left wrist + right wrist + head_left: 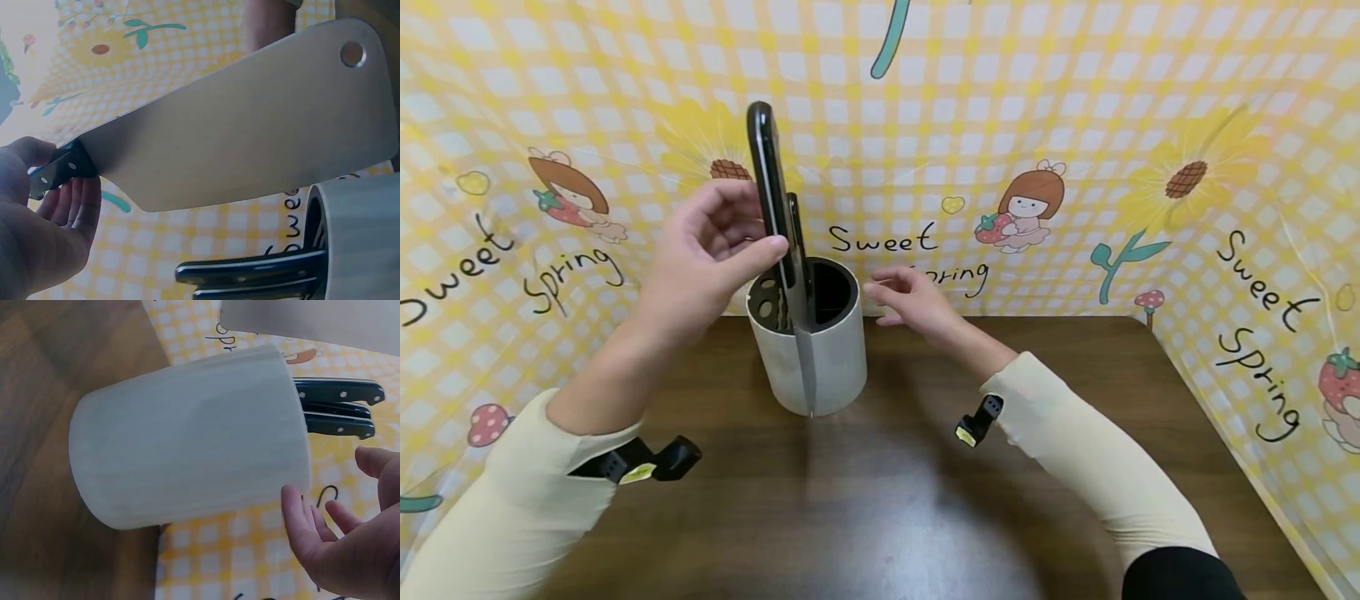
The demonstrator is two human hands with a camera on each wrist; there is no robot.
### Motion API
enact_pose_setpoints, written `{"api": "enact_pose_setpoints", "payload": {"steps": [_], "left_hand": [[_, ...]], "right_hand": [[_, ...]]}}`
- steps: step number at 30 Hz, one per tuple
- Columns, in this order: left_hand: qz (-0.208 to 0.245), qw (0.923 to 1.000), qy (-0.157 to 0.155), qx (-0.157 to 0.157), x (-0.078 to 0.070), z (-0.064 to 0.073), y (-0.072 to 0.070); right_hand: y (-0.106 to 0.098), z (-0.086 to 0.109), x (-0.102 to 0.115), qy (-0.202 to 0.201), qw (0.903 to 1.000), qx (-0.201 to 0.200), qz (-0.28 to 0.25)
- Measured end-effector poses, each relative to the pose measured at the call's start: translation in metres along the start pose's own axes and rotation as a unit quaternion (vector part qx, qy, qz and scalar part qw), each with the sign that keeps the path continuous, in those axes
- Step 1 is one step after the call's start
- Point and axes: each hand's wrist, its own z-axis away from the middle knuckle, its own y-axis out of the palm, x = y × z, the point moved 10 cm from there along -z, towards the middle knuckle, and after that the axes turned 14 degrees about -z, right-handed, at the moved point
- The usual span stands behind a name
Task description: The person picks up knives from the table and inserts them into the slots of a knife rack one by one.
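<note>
My left hand [688, 258] pinches the black riveted handle of a cleaver [237, 125] between thumb and fingers. Its broad steel blade, with a round hole near the tip corner, points down and appears edge-on in the head view, outside and in front of a white cylindrical knife block [842, 367]. Several black-handled knives [340, 394] stick out of the block's top. To the right of the rim is my right hand [917, 304], its fingers loosely bent and holding nothing. Whether a fingertip touches the block, I cannot tell.
The block stands on a dark brown wooden table [880, 500], near its back edge. A yellow checked cloth [1045, 75] with printed flowers and figures hangs behind and along both sides. Slots and round holes show in the block's black top insert [833, 292].
</note>
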Motion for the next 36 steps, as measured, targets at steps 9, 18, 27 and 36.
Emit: {"api": "enact_pose_setpoints", "payload": {"steps": [9, 18, 27, 36], "left_hand": [[0.029, 0.9993, 0.004, -0.024, -0.006, -0.002, -0.018], [0.043, 0.9978, 0.027, -0.043, -0.014, -0.010, -0.034], [0.055, 0.9953, 0.046, -0.066, -0.020, -0.020, -0.051], [0.066, 0.9911, 0.067, -0.094, -0.026, -0.033, -0.064]], "right_hand": [[0.013, -0.007, -0.026, 0.017, 0.9996, -0.025, 0.002], [0.016, -0.011, -0.037, 0.016, 0.9981, -0.058, -0.008], [0.017, -0.012, -0.038, 0.019, 0.9976, -0.065, -0.007], [0.017, -0.012, -0.037, 0.022, 0.9978, -0.060, -0.015]]}}
